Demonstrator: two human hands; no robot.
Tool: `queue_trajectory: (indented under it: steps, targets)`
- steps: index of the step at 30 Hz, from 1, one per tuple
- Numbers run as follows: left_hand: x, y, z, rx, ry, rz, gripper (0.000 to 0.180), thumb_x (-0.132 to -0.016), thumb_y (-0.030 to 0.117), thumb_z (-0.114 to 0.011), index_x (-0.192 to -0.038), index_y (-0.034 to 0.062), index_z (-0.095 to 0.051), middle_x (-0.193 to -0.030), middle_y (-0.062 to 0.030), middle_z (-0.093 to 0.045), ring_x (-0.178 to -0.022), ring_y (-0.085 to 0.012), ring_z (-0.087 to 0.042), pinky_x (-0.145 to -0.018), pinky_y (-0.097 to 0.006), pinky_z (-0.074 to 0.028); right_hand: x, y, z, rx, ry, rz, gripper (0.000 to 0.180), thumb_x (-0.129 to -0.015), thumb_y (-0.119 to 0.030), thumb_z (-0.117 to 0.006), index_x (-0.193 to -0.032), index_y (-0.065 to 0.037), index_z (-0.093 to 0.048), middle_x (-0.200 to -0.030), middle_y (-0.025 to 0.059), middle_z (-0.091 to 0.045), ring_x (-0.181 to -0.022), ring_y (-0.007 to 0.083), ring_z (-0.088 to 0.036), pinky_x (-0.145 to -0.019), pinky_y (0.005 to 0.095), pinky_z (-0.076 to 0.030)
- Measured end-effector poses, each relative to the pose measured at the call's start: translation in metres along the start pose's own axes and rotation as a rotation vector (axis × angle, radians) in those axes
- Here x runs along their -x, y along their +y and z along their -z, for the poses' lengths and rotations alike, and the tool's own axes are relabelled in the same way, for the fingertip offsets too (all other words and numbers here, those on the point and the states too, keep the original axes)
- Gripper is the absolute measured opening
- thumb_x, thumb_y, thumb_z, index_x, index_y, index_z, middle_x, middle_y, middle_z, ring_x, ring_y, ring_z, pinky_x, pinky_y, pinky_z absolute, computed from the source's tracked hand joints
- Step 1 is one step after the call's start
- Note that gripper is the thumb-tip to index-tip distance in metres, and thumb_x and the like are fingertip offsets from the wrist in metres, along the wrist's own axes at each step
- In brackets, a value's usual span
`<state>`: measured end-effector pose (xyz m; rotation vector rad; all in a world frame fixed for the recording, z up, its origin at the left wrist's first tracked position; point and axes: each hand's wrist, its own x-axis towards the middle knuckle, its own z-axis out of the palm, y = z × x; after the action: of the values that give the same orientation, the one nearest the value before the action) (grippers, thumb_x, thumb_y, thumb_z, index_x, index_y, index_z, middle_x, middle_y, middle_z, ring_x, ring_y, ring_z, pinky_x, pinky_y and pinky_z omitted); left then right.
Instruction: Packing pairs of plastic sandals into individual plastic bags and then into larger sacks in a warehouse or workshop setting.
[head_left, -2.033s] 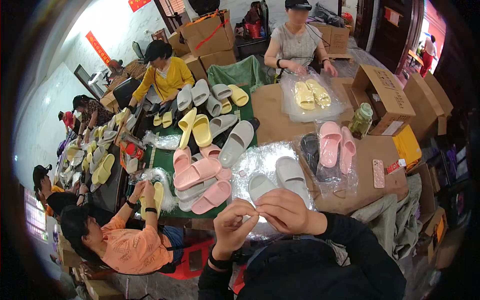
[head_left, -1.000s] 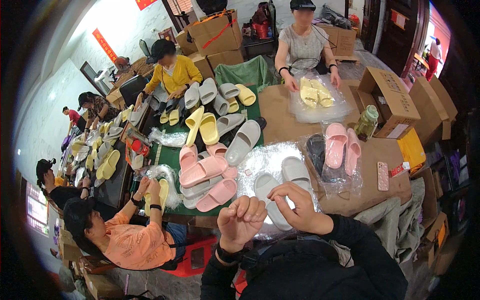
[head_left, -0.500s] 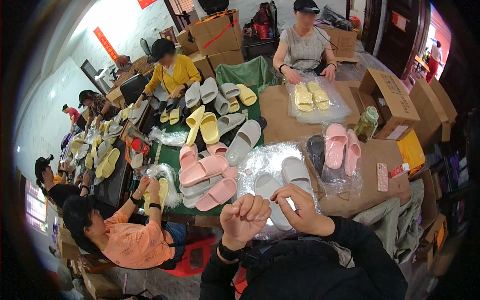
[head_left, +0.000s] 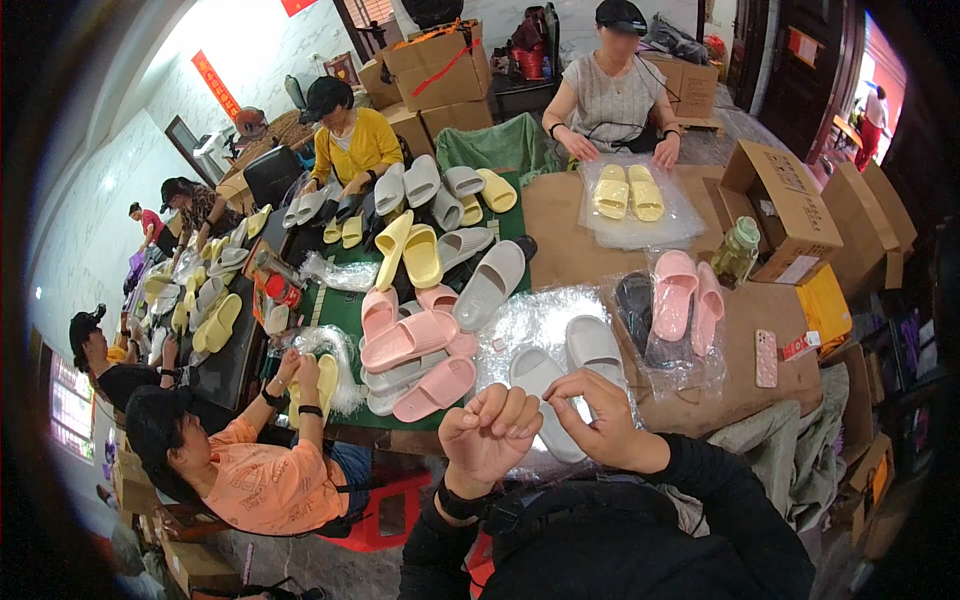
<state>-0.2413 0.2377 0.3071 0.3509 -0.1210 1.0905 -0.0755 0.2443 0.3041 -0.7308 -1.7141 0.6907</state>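
Note:
My left hand [head_left: 490, 435] is raised above the near table edge, its fingers curled in toward the palm. Close beside it, my right hand [head_left: 608, 422] pinches thumb and forefinger together. Whatever lies between the fingers of either hand is too small to make out. Just beyond my hands a grey slipper [head_left: 537, 372] and its mate, another grey slipper [head_left: 596, 345], rest on shiny clear plastic [head_left: 510, 310]. To their left is a heap with a pink slipper [head_left: 410, 340] and a large grey slipper [head_left: 488, 287].
Right of the grey pair lie pink slippers [head_left: 675, 295] on clear bags, a phone [head_left: 765, 360] and a green bottle [head_left: 737, 250]. An open carton [head_left: 790, 225] stands behind. Across the table a co-worker sits by yellow slippers [head_left: 628, 193]; a person in orange [head_left: 265, 470] works at left.
My hands hold the same pose. Across the table, the yellow slippers now show smoother and straighter on the plastic, and the co-worker's hands have shifted. The person in yellow has moved slightly.

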Motion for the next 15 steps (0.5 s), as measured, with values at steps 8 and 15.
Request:
queue_trajectory:
  steps: [8, 15]
  targets:
    - [-0.0015, 0.0001, 0.0017, 0.011, 0.013, 0.007, 0.019, -0.069, 0.018, -0.056, -0.065, 0.0113, -0.039, -0.067, -0.0009, -0.038, -0.067, -0.0135, -0.034, -0.066, -0.027, -0.029, 0.0000, 0.0002, 0.0005, 0.013, 0.027, 0.007, 0.012, -0.075, 0.004, -0.063, -0.084, 0.002, -0.056, -0.082, 0.0128, -0.061, -0.074, 0.0259, -0.060, -0.066, 0.0318, -0.047]
    - [-0.0017, -0.0006, 0.0022, 0.017, 0.012, 0.009, 0.018, -0.067, 0.017, -0.056, -0.065, 0.0110, -0.040, -0.067, -0.0010, -0.038, -0.066, -0.0133, -0.034, -0.066, -0.026, -0.028, 0.0014, 0.0011, 0.0009, 0.017, 0.033, 0.021, 0.014, -0.074, 0.005, -0.063, -0.085, 0.001, -0.056, -0.082, 0.0128, -0.061, -0.074, 0.0262, -0.060, -0.067, 0.0320, -0.047]
